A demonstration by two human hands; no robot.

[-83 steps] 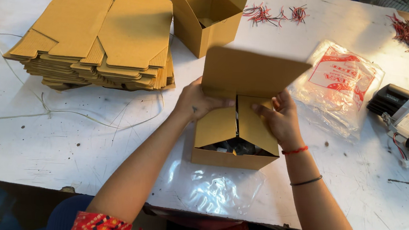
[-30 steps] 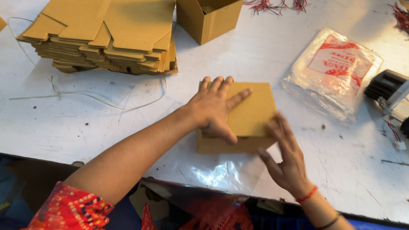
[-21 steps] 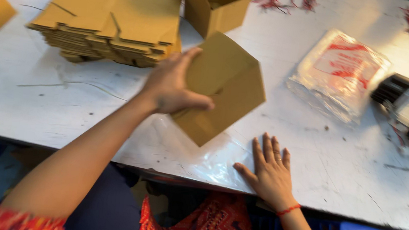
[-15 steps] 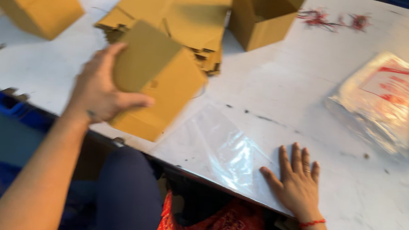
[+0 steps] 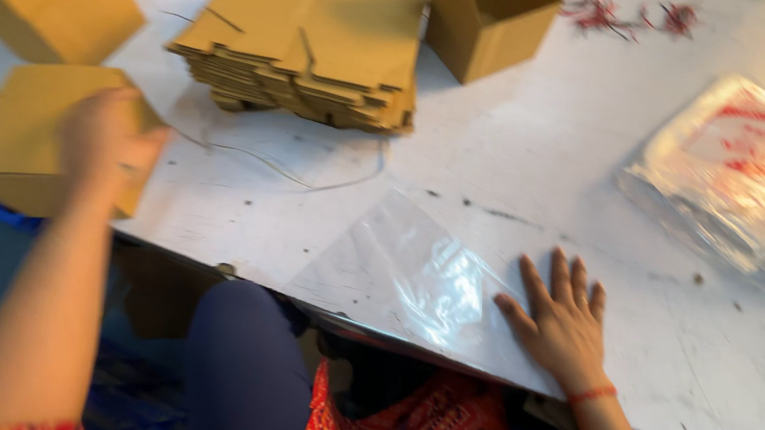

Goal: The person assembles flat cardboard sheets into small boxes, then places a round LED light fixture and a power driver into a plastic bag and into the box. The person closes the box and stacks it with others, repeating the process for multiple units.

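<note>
Now the left hand (image 5: 109,147) grips a closed box (image 5: 30,139) at the table's edge — right hand (image 5: 559,321) flat, fingers spread, on a plastic sheet (image 5: 404,278); flat cartons (image 5: 315,40) remain stacked.

Closed brown box (image 5: 25,139) far left, open box (image 5: 490,20) top, red-printed bag (image 5: 742,170) right
</note>
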